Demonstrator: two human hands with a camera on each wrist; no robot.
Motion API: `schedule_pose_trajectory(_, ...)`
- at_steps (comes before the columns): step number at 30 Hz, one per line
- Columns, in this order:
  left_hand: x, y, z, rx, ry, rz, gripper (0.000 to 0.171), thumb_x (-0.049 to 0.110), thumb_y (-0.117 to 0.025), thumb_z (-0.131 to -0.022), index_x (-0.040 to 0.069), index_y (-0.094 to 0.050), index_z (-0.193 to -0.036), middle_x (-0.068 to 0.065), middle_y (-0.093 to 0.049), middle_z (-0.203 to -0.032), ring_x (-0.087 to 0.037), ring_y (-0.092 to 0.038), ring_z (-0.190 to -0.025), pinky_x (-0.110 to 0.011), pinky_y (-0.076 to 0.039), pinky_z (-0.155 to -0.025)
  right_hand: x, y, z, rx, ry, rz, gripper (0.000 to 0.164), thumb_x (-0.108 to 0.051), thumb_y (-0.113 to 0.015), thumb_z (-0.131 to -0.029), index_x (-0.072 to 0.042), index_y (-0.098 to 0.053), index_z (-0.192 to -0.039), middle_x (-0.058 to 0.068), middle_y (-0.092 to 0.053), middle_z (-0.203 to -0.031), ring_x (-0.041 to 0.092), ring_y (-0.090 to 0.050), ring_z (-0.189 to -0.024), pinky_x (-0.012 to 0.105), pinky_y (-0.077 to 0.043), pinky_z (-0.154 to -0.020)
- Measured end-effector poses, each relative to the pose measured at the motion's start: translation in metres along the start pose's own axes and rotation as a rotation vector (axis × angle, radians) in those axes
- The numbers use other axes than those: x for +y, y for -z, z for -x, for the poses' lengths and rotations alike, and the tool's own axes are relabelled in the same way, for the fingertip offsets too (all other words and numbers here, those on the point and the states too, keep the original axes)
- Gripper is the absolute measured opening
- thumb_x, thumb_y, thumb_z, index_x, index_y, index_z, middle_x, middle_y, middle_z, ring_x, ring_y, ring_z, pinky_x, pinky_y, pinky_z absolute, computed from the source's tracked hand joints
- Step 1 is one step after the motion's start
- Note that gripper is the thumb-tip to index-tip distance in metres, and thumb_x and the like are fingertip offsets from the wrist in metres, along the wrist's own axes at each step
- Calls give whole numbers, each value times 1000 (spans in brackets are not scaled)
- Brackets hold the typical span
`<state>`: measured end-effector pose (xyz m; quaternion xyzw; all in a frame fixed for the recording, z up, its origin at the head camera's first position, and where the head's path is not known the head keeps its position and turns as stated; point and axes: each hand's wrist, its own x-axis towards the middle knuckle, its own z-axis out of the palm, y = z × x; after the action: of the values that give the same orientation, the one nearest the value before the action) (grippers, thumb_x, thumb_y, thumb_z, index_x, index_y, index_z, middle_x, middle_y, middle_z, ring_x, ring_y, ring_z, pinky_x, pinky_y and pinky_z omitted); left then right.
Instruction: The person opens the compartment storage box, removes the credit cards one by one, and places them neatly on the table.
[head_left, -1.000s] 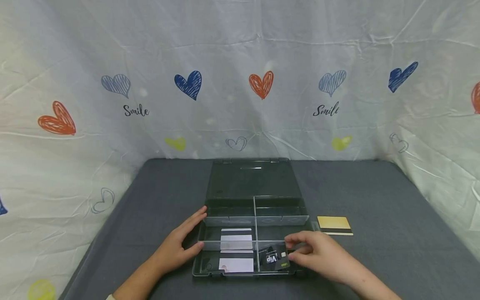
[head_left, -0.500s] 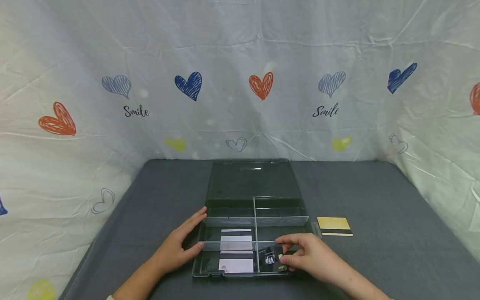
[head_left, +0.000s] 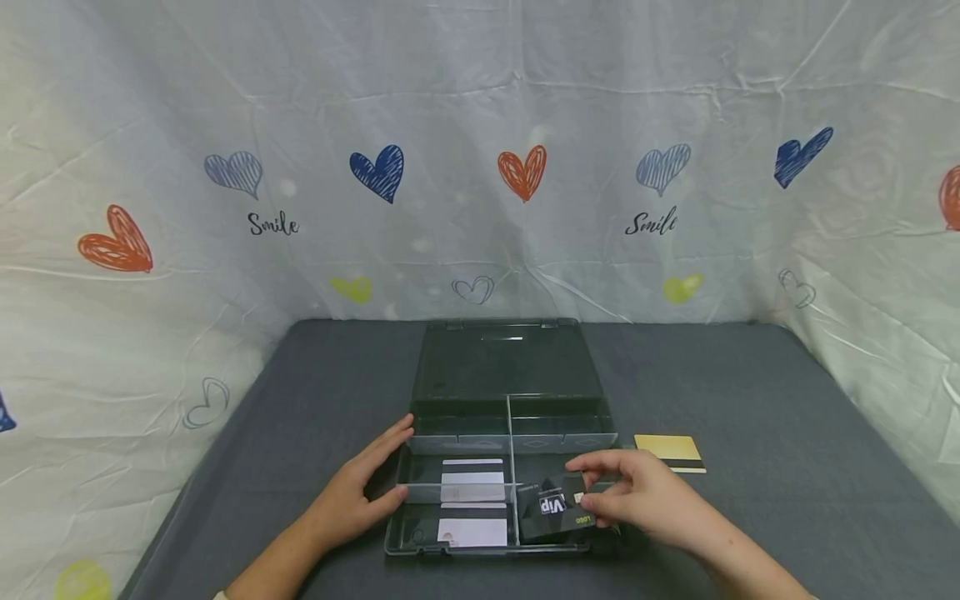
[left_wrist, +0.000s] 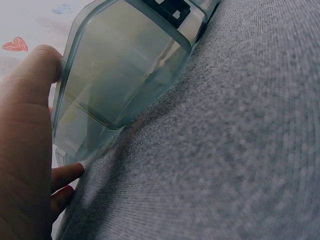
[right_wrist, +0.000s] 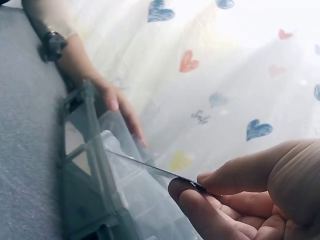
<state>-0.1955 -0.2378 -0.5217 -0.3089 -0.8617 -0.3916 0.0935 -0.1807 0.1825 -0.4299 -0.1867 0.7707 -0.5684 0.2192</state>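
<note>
A black card (head_left: 546, 510) printed "Vip" is pinched between the thumb and fingers of my right hand (head_left: 637, 493). It overlaps the front right compartment of the dark clear plastic box (head_left: 562, 463), tilted, with its left end by the middle divider. Seen edge-on in the right wrist view, the card (right_wrist: 152, 169) reaches from the fingertips toward the box. My left hand (head_left: 347, 492) rests against the box's left side, thumb at the rim and fingers extended. White striped cards (head_left: 472, 530) lie in the two left compartments nearest me.
The box's lid (head_left: 510, 362) lies folded back behind it. To the right of the box, a yellow card (head_left: 663, 446) with a dark stripe lies on the grey cloth (head_left: 780, 467). A white curtain (head_left: 450, 100) with printed hearts hangs behind.
My right hand first shifted left with the black card, then back right and up, raising the card's right end. My left hand has stayed on the box.
</note>
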Motion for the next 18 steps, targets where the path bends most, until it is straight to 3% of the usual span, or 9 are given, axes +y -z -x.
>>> schedule_pose_trajectory(18,-2,0,1,-6,9,-7,71,18,-73,-95,9,-40,-158,-6,-33,-165,-21,-32,-151,-16,-21,-115,-7,22,12,80,-6,-102,45,-7,-70,-95,9,-57,-135,18,-55,-111,17,-66,-79,40,-59,-79)
